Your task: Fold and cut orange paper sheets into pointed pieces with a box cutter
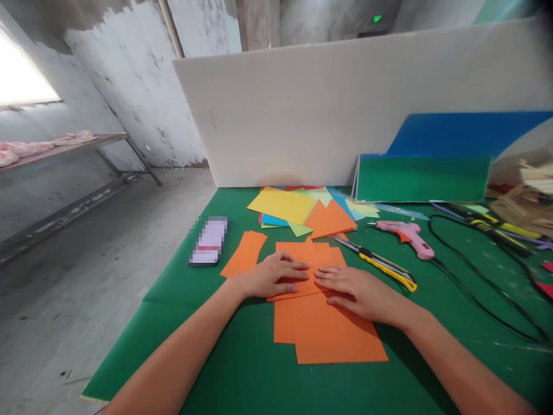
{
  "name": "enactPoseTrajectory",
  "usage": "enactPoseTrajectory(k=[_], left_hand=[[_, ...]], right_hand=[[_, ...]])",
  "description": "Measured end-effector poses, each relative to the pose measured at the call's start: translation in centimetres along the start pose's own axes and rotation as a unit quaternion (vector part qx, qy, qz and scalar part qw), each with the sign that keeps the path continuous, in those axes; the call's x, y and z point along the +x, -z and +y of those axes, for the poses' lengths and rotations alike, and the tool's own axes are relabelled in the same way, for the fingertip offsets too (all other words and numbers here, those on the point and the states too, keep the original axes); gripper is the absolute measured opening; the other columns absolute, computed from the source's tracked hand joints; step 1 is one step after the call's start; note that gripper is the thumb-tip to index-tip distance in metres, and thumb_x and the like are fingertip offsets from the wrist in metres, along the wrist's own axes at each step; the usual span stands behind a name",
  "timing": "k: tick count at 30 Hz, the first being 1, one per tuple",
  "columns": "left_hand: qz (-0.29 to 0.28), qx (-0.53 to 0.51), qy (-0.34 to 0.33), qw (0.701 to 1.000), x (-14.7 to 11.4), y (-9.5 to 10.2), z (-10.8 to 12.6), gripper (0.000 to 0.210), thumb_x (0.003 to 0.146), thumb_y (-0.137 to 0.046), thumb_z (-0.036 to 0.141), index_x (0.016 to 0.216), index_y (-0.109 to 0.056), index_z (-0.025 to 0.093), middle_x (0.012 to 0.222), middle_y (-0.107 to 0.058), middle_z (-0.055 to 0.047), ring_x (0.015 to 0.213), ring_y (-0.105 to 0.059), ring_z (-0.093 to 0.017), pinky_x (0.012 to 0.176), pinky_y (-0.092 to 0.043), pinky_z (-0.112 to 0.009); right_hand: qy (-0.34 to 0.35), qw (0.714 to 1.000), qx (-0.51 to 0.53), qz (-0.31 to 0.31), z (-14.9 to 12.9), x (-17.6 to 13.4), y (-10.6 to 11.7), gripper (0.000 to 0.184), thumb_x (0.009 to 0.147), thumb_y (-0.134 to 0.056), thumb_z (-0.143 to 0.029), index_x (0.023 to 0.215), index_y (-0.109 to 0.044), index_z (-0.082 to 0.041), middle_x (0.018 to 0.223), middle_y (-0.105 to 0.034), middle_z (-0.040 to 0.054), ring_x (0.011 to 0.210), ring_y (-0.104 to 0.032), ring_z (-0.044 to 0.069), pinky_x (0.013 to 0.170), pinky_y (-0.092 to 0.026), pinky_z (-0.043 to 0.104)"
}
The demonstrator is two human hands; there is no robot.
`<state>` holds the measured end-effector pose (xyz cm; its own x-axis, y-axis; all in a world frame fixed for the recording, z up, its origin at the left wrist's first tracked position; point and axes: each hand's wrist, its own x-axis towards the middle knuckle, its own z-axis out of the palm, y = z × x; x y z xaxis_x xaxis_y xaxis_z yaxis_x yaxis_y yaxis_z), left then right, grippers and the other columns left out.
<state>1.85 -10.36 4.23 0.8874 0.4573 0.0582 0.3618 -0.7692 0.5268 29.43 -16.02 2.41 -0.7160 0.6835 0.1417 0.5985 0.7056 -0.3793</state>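
Note:
Several overlapping sheets of orange paper [341, 340] lie on the green table in front of me. My left hand [279, 275] rests flat on the upper sheets, its fingers stretched toward the middle. From the other side my right hand [352, 288] lies palm down on the same paper, fingers extended. The two sets of fingertips are a small gap apart. Just beyond my right hand is a yellow utility knife [384, 268] with its blade pointing left. Smaller orange pieces [245, 253] lie left of my left hand. What is under my palms is hidden.
A phone [210, 241] lies at the left. Behind the orange paper sits a pile of coloured paper with a yellow sheet [283, 204] on top. A pink glue gun [406, 233] with a black cord lies right. A white board [285, 121] stands along the back.

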Motion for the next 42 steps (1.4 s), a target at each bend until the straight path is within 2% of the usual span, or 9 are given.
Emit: enactPoseTrajectory(k=[5, 16, 22, 30, 36, 42], left_hand=[[-0.005, 0.005, 0.000, 1.000, 0.0, 0.0, 0.1, 0.036, 0.092, -0.058, 0.030, 0.127, -0.062, 0.026, 0.141, -0.052, 0.001, 0.121, -0.043, -0.023, 0.108, -0.031, -0.037], [-0.008, 0.011, 0.011, 1.000, 0.1, -0.1, 0.1, 0.037, 0.094, -0.053, 0.036, 0.130, -0.059, 0.028, 0.145, -0.048, 0.001, 0.125, -0.041, -0.022, 0.110, -0.029, -0.036], [-0.032, 0.025, 0.027, 0.999, 0.1, 0.1, 0.3, 0.036, 0.096, -0.049, 0.037, 0.130, -0.059, 0.030, 0.147, -0.045, 0.004, 0.126, -0.042, -0.021, 0.110, -0.027, -0.034], [-0.036, 0.035, 0.024, 0.998, 0.2, -0.1, 0.1, 0.035, 0.098, -0.047, 0.036, 0.130, -0.059, 0.029, 0.147, -0.045, 0.005, 0.128, -0.042, -0.020, 0.112, -0.024, -0.032], [-0.041, 0.035, 0.029, 0.998, 0.3, 0.1, 0.3, 0.035, 0.098, -0.045, 0.037, 0.130, -0.058, 0.032, 0.147, -0.045, 0.005, 0.128, -0.042, -0.020, 0.111, -0.025, -0.033], [-0.032, 0.038, 0.006, 0.999, 0.2, -0.1, 0.0, 0.033, 0.099, -0.044, 0.035, 0.127, -0.060, 0.031, 0.147, -0.045, 0.004, 0.129, -0.042, -0.020, 0.111, -0.025, -0.034]], right_hand=[[-0.013, 1.000, 0.008, -0.017, 0.0, 0.0, 0.2, 0.042, 0.093, -0.055, -0.026, 0.135, -0.054, -0.027, 0.140, -0.053, 0.0031, 0.129, -0.050, 0.025, 0.106, -0.043, 0.042], [0.009, 1.000, 0.009, 0.007, 0.0, -0.1, 0.0, 0.034, 0.094, -0.053, -0.027, 0.127, -0.062, -0.024, 0.135, -0.058, 0.0039, 0.125, -0.054, 0.024, 0.106, -0.044, 0.038], [0.019, 1.000, -0.005, 0.015, -0.3, -0.1, 0.0, 0.033, 0.094, -0.053, -0.025, 0.125, -0.064, -0.024, 0.132, -0.060, 0.0032, 0.123, -0.055, 0.024, 0.105, -0.045, 0.038], [0.038, 0.998, -0.044, 0.007, -1.2, -0.1, 0.3, 0.031, 0.097, -0.048, -0.028, 0.122, -0.065, -0.023, 0.131, -0.061, 0.0092, 0.118, -0.056, 0.027, 0.099, -0.047, 0.044], [0.041, 0.999, -0.007, -0.016, -2.3, 0.7, 0.1, 0.031, 0.098, -0.046, -0.031, 0.121, -0.065, -0.022, 0.112, -0.064, 0.0112, 0.105, -0.057, 0.024, 0.089, -0.048, 0.040], [0.050, 0.998, 0.032, -0.027, -3.4, 1.7, -0.6, 0.030, 0.098, -0.046, -0.028, 0.121, -0.064, -0.022, 0.113, -0.063, 0.0101, 0.107, -0.054, 0.024, 0.091, -0.046, 0.040]])
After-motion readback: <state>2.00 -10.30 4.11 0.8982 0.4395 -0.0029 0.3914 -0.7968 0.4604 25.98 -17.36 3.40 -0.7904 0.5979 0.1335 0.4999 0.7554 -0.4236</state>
